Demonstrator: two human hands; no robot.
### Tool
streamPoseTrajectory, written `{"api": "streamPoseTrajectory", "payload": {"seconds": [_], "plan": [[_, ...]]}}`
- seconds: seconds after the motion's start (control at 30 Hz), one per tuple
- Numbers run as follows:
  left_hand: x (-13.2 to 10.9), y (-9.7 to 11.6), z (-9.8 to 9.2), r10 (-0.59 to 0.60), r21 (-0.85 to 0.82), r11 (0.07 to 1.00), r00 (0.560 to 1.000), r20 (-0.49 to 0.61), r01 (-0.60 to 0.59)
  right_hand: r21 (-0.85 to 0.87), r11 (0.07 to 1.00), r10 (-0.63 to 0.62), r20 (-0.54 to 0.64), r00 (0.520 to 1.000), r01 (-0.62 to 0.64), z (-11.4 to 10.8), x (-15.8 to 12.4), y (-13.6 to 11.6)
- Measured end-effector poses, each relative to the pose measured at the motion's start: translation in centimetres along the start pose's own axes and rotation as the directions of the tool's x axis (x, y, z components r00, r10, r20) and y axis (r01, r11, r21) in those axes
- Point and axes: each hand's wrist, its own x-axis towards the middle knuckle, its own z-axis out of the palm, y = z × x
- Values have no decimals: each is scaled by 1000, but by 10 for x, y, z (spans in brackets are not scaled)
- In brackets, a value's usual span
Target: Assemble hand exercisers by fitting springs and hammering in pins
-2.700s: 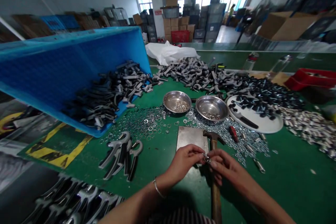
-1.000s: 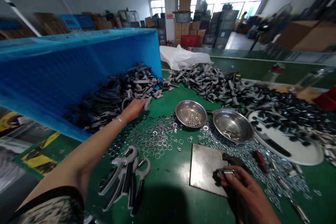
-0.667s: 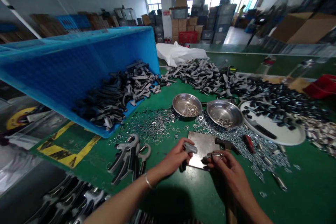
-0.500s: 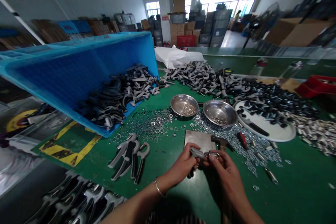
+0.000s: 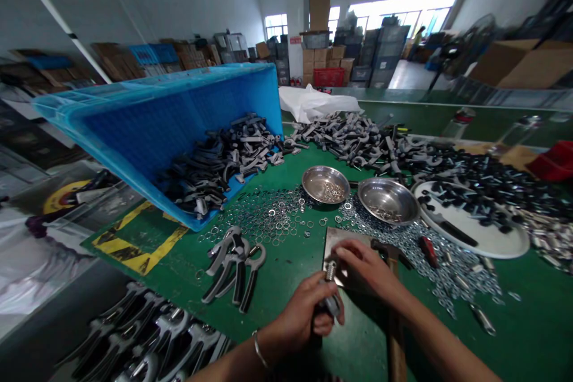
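Spring (image 5: 330,270) and grey handle (image 5: 332,307), held by the metal plate's (image 5: 333,236) near left corner.
Left hand (image 5: 311,307) closed round the handle, spring nearly upright above. Right hand (image 5: 364,265) had fingers narrowed at the spring's top; grip unclear. Hammer (image 5: 393,265) lay plate-right; hand grips (image 5: 240,277), plate-left.

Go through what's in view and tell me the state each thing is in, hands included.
Left hand: grip closed around a grey part
Spring: exposed, roughly upright
Right hand: at the spring's top; whether its grip is shut is unclear
Blue crate: tipped on its side, holding grey-and-black parts
Left steel bowl: upright, partly filled
Right steel bowl: upright, partly filled
White plate: holding black knobs
Hammer: lying down, partly hidden
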Motion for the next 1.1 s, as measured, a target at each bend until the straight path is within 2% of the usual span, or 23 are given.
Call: {"api": "streamPoseTrajectory", "payload": {"seconds": [0.07, 0.13, 0.23, 0.3, 0.4, 0.47, 0.5, 0.53, 0.57, 0.63, 0.7, 0.77, 0.83, 0.87, 0.93, 1.0, 1.03, 1.1], "plan": [[2, 10, -7, 172, 74, 984, 966, -193, -160, -175, 984, -57, -75, 996, 43, 3, 44, 8], [4, 23, -13, 288, 226, 945, 929, -233, -236, -235, 971, -71, -95, 993, 47, 10, 82, 16], [8, 45, -23, 339, 441, 872, 912, -232, -212, -265, 963, -69, -98, 993, 41, 17, 115, 25], [14, 54, -29, 398, 528, 827, 865, -307, -193, -245, 969, -61, -105, 993, 34, 16, 118, 26], [28, 58, -32, 523, 617, 757, 764, -377, -214, -171, 985, -30, -121, 992, 9, 11, 96, 22], [37, 57, -29, 595, 673, 689, 740, -313, -269, -16, 999, 26, -130, 991, -28, 10, 68, 15], [41, 55, -26, 623, 699, 648, 738, -259, -302, 140, 988, 83, -128, 988, -65, 11, 53, 12], [44, 53, -22, 641, 722, 608, 741, -202, -329, 331, 937, 156, -112, 981, -112, 13, 38, 8], [46, 50, -18, 649, 744, 571, 746, -149, -348, 524, 837, 232, -78, 970, -158, 16, 24, 4], [49, 44, -10, 644, 785, 511, 760, -82, -349, 790, 574, 327, 20, 945, -216, 22, 3, -3], [51, 37, -3, 629, 819, 474, 775, -59, -323, 874, 427, 332, 85, 940, -230, 27, -9, -7], [53, 29, 1, 619, 839, 460, 782, -71, -289, 896, 382, 313, 107, 944, -228, 27, -16, -9], [53, 23, 5, 613, 843, 475, 782, -111, -253, 865, 449, 307, 86, 948, -224, 24, -21, -9], [53, 21, 8, 608, 836, 493, 783, -135, -239, 823, 530, 306, 41, 951, -206, 22, -24, -9], [51, 20, 15, 590, 813, 533, 791, -160, -234, 631, 766, 256, -127, 958, -121, 16, -31, -7], [47, 21, 25, 551, 781, 575, 822, -146, -246, 294, 955, 61, -309, 949, 34, 11, -41, -3], [45, 22, 30, 525, 763, 596, 840, -135, -249, 109, 986, -76, -353, 933, 122, 10, -46, -1], [42, 21, 36, 477, 738, 631, 870, -126, -239, -200, 946, -309, -322, 895, 255, 10, -57, 4]]}}
